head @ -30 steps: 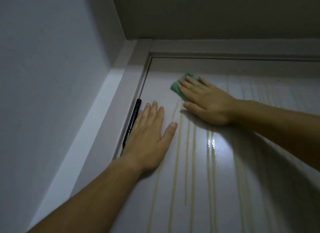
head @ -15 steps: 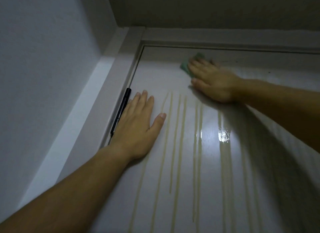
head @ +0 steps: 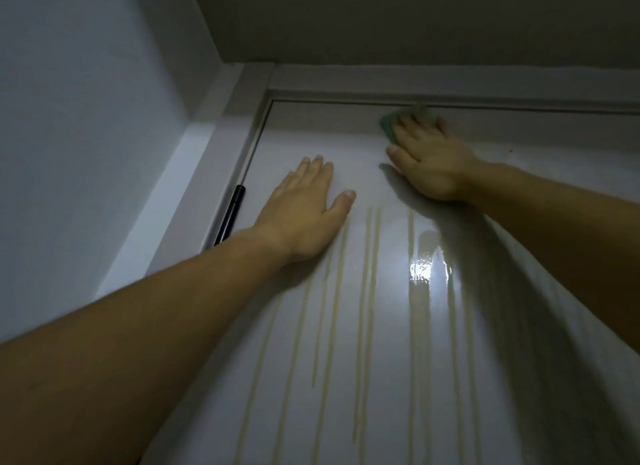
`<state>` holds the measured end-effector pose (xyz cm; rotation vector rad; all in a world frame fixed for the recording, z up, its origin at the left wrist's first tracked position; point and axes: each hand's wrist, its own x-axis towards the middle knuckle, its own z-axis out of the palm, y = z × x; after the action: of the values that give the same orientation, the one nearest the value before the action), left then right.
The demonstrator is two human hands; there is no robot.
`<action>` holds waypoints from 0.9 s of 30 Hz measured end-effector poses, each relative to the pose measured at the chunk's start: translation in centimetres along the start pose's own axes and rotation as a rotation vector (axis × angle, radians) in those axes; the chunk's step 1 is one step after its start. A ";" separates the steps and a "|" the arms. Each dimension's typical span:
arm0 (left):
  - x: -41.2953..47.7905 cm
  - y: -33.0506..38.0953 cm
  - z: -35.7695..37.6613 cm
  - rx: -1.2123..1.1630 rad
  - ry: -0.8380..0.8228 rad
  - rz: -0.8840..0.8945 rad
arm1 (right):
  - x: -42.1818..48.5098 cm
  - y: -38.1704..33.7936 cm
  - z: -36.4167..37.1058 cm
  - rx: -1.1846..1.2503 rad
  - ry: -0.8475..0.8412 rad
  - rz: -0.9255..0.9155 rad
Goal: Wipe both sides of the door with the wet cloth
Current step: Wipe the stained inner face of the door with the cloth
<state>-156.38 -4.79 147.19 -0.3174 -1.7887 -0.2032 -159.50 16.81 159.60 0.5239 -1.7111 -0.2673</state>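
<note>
The green cloth (head: 388,127) was pressed flat under the straight fingers of the right hand (head: 433,163), just below the top edge of the door (head: 485,360). The left hand (head: 304,208) was laid flat on the door, fingers extended. The panel was seen wet (glare mid-panel). Yellowish drip streaks (head: 367,291) and a black hinge (head: 230,215) were noted.

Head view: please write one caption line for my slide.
Right hand presses a green cloth at the top of the white door, while the left hand rests flat near the black hinge.
</note>
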 end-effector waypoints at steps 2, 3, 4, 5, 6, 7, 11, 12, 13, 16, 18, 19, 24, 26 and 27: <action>0.7 0.2 0.1 0.054 -0.018 0.009 | -2.0 -0.4 0.9 0.002 0.007 -0.171; 0.8 0.2 0.2 0.098 -0.017 0.016 | -2.7 0.0 1.1 -0.004 -0.002 -0.245; 0.8 0.2 0.4 0.142 -0.012 0.020 | -2.8 0.8 0.9 -0.013 -0.017 -0.281; 0.8 0.2 0.6 0.176 -0.004 0.020 | -2.4 1.8 0.4 -0.018 -0.026 -0.267; 0.8 0.4 0.7 0.196 0.002 0.017 | -1.5 2.8 -0.2 -0.018 -0.027 -0.203; 0.9 0.6 0.7 0.202 0.004 0.009 | -0.7 3.7 -0.8 -0.023 -0.029 -0.108; 1.3 2.0 0.4 0.206 0.029 -0.014 | -0.6 3.9 -1.0 -0.027 -0.022 -0.019; 1.4 2.4 0.4 0.209 0.042 0.006 | -1.8 3.3 -0.4 -0.027 -0.019 -0.107; 1.4 2.8 0.5 0.213 0.052 0.036 | -3.2 2.8 0.2 -0.028 -0.018 -0.213; 1.7 3.9 1.0 0.213 0.045 0.102 | -5.3 3.3 1.1 -0.030 -0.048 -0.373; 2.2 4.7 1.4 0.195 0.025 0.096 | -4.0 4.8 0.3 -0.023 -0.050 -0.292; 2.4 5.0 1.7 0.185 0.019 0.083 | -3.1 5.4 -0.1 -0.023 -0.044 -0.210; 2.5 5.6 2.6 0.187 0.032 0.048 | -4.4 4.4 0.7 -0.010 -0.011 -0.203; 2.3 5.5 2.7 0.180 0.045 0.050 | -6.6 4.4 1.7 -0.021 -0.008 -0.360; 2.3 5.4 2.7 0.185 0.049 0.048 | -6.9 5.1 1.7 -0.026 -0.011 -0.388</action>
<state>-157.62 1.42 148.59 -0.2214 -1.7352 -0.0112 -161.24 24.36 155.61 0.8356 -1.6057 -0.5694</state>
